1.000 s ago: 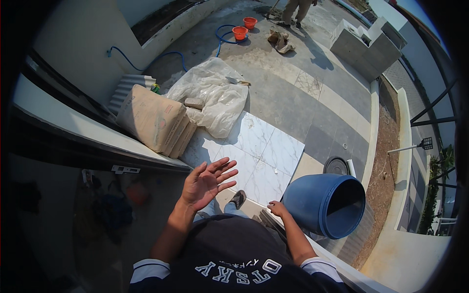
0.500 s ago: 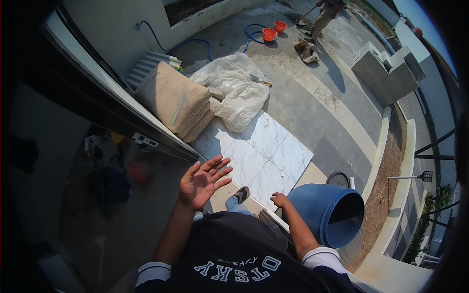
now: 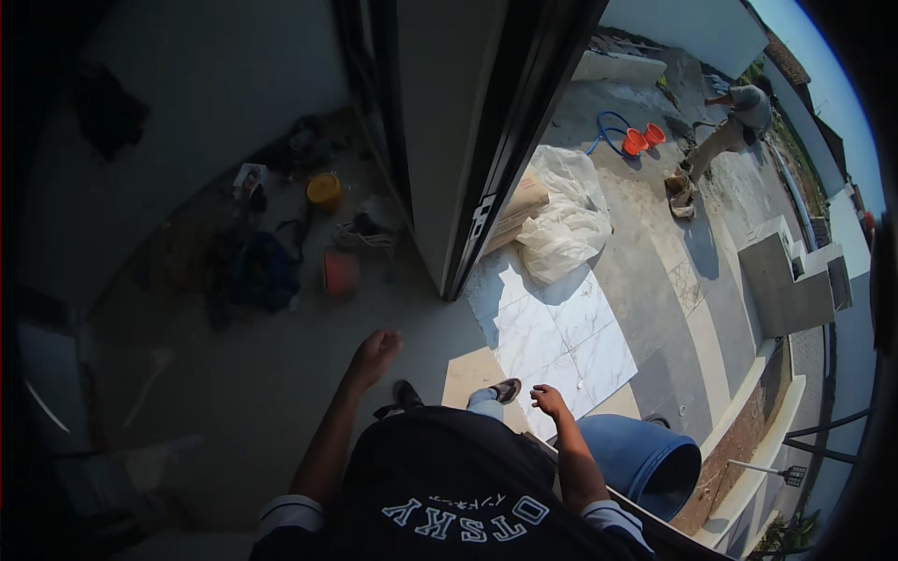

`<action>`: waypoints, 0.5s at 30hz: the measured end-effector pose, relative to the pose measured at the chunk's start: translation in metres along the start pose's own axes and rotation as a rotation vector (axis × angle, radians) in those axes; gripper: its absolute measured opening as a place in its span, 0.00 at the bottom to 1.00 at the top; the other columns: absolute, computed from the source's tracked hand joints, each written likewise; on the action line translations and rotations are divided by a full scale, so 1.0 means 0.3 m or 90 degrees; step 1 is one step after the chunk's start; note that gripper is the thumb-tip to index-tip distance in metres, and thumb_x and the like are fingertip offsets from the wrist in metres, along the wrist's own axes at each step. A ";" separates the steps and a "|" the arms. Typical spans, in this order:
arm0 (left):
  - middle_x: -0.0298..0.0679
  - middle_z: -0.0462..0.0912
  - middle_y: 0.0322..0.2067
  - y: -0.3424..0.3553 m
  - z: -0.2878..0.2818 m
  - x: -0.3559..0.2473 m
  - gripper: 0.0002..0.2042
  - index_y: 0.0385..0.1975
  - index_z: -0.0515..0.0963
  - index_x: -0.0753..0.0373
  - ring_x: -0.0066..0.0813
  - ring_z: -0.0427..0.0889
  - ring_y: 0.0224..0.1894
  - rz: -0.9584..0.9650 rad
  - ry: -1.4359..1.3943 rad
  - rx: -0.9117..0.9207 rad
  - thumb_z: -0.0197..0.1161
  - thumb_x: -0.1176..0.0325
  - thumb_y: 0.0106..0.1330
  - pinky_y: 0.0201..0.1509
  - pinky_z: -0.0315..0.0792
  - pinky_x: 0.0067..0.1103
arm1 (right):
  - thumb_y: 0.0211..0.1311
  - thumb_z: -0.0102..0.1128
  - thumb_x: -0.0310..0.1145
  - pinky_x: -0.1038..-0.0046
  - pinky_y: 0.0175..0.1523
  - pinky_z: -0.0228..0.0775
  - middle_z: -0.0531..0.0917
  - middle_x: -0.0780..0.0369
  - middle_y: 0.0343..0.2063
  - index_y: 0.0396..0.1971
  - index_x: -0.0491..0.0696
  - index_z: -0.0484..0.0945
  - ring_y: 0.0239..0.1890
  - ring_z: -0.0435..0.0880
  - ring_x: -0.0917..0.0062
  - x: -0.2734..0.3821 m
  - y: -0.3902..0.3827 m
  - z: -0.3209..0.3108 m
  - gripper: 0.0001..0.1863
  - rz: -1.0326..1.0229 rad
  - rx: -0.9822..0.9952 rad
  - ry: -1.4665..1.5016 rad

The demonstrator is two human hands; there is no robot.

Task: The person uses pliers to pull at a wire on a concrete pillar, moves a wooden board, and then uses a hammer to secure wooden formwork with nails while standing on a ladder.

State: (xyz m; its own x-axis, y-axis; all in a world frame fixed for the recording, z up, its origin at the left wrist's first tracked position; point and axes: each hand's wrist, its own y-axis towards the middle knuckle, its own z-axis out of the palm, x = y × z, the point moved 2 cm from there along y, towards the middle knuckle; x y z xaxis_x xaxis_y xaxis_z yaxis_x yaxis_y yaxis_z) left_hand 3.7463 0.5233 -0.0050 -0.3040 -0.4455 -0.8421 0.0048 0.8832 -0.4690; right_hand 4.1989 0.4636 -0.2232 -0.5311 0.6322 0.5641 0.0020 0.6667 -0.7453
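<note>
My left hand (image 3: 377, 356) hangs in the shade just inside the doorway, fingers curled together, with nothing visible in it. My right hand (image 3: 548, 400) is over the sunlit edge of the white marbled tiles (image 3: 603, 353). Its fingers are loosely bent and apart, and it holds nothing. Close beside the right forearm lies a large blue plastic drum (image 3: 617, 456) on its side, mouth facing right. Both hands are clear of any object.
An open door (image 3: 458, 122) stands ahead, partly hiding stacked paper sacks (image 3: 517, 208) beside crumpled plastic sheeting (image 3: 566, 220). Indoors lie a yellow bucket (image 3: 324, 192), an orange-red container (image 3: 340, 272) and a dark blue bag (image 3: 262, 271). Outside, a person (image 3: 734, 131) bends near orange-red buckets (image 3: 636, 142).
My view has turned left toward the dim room, and the door now covers part of the sacks. My left hand has gone from spread, palm showing, to curled.
</note>
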 end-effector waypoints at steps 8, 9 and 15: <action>0.49 0.75 0.47 -0.350 -0.370 0.796 0.24 0.48 0.72 0.65 0.45 0.74 0.49 -0.318 0.246 -0.101 0.56 0.54 0.58 0.54 0.67 0.32 | 0.54 0.57 0.37 0.74 0.35 0.76 0.81 0.50 0.35 0.48 0.33 0.70 0.30 0.84 0.70 0.174 0.066 0.253 0.26 0.013 0.122 -0.094; 0.50 0.76 0.46 -0.401 -0.391 0.873 0.23 0.47 0.73 0.66 0.45 0.74 0.49 -0.341 0.234 -0.114 0.56 0.54 0.58 0.54 0.67 0.31 | 0.55 0.57 0.38 0.73 0.35 0.76 0.82 0.51 0.35 0.48 0.34 0.70 0.30 0.84 0.71 0.196 0.091 0.262 0.26 0.010 0.131 -0.111; 0.38 0.80 0.33 -0.747 -0.344 1.318 0.15 0.37 0.76 0.60 0.32 0.79 0.34 -0.551 -0.344 -0.277 0.55 0.55 0.60 0.37 0.73 0.33 | 0.57 0.59 0.41 0.75 0.33 0.75 0.82 0.53 0.32 0.45 0.38 0.73 0.27 0.84 0.74 0.457 0.308 0.411 0.23 -0.080 0.247 -0.261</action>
State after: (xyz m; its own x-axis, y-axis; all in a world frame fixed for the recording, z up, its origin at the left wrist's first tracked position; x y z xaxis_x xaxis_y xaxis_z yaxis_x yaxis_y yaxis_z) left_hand 3.5267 0.1643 -0.2055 0.4135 -0.8483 -0.3309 -0.3752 0.1723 -0.9108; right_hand 4.0217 0.5632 -0.2585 -0.7917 0.3016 0.5313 -0.3524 0.4850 -0.8004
